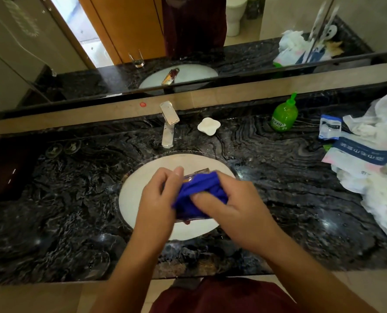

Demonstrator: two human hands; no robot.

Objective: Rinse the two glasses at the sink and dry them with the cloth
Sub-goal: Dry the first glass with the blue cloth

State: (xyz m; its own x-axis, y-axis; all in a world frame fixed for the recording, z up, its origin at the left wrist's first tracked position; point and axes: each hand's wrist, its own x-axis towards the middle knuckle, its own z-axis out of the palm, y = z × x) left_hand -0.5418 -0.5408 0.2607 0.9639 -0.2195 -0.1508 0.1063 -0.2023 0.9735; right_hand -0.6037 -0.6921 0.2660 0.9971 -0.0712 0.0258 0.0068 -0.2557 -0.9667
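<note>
Fingers of both hands, left [157, 199] and right [231, 205], grip a glass [196, 173] stuffed with blue cloth [201, 190] over the sink [138, 190].

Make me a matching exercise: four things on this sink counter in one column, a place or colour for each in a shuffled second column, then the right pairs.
Things:
1. cloth
2. soap bottle
3. soap dish
4. faucet

Descriptions:
A. green, on the counter right of the faucet
B. white, between the faucet and the bottle
C. blue, held in both hands over the basin
D. silver, behind the basin

Pairs: 1-C, 2-A, 3-B, 4-D
</note>
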